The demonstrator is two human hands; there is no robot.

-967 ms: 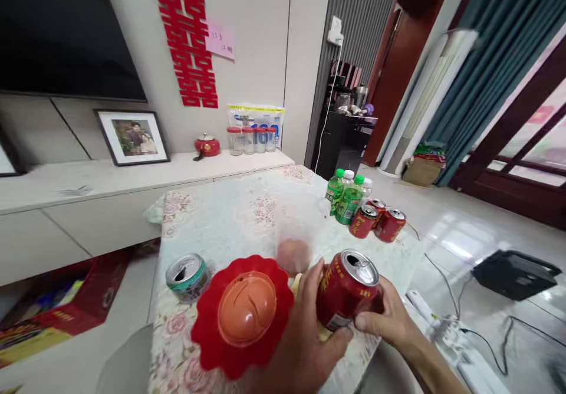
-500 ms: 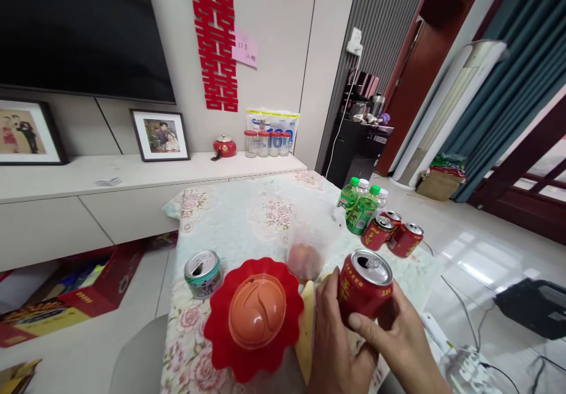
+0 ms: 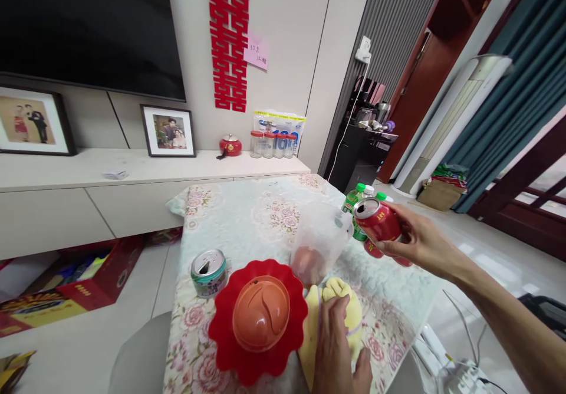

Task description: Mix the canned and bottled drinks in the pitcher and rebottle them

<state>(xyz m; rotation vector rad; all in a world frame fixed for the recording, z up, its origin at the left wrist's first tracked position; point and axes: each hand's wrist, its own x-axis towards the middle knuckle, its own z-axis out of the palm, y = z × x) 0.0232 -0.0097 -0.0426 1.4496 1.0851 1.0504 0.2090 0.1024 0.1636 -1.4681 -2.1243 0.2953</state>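
Observation:
My right hand [image 3: 411, 232] grips an opened red drink can [image 3: 378, 220], tilted to the left, in front of the bottles and other cans at the table's right side. My left hand [image 3: 338, 344] rests on a crumpled yellow cloth [image 3: 347, 302] near the front edge, its fingers stretched out and holding nothing. Left of that hand is a red scalloped dish [image 3: 216, 323] with an orange oval lid-like piece [image 3: 260, 311] in it. Behind the cloth stands a cloudy plastic pitcher [image 3: 321, 235] with something orange-brown inside.
A green and silver opened can [image 3: 209, 273] stands at the table's left. Green-capped bottles [image 3: 354, 196] and more red cans [image 3: 374, 249] are partly hidden behind my right hand. The flowered tablecloth [image 3: 247, 217] covers the table. A power strip [image 3: 464, 370] with cables lies at lower right.
My right hand has carried the red can away from my left hand, up and to the right toward the other cans. My left hand has let go of it and come down onto the yellow cloth.

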